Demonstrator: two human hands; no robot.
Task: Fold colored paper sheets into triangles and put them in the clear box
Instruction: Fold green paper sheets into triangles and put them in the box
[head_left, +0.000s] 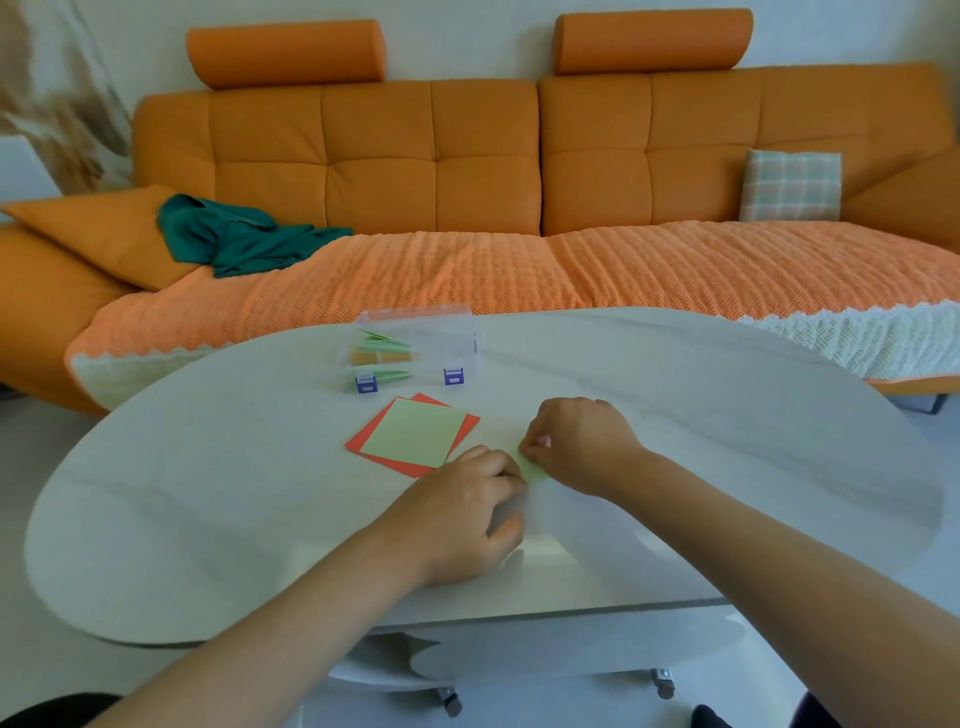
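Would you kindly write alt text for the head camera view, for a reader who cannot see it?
The left hand and right hand pinch a small light green paper piece at a white oval table. Beyond lie a light green square sheet atop red sheets and a clear plastic box holding folded papers.

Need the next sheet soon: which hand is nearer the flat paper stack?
Left. The left hand sits beside the paper stack, at its near corner; the right hand is farther, to its right.

Pretty bright, soft daylight, barely any shadows. Glossy bench (675, 415) shows mild glare. Wide-angle bends the edges, top-left corner's blurry.
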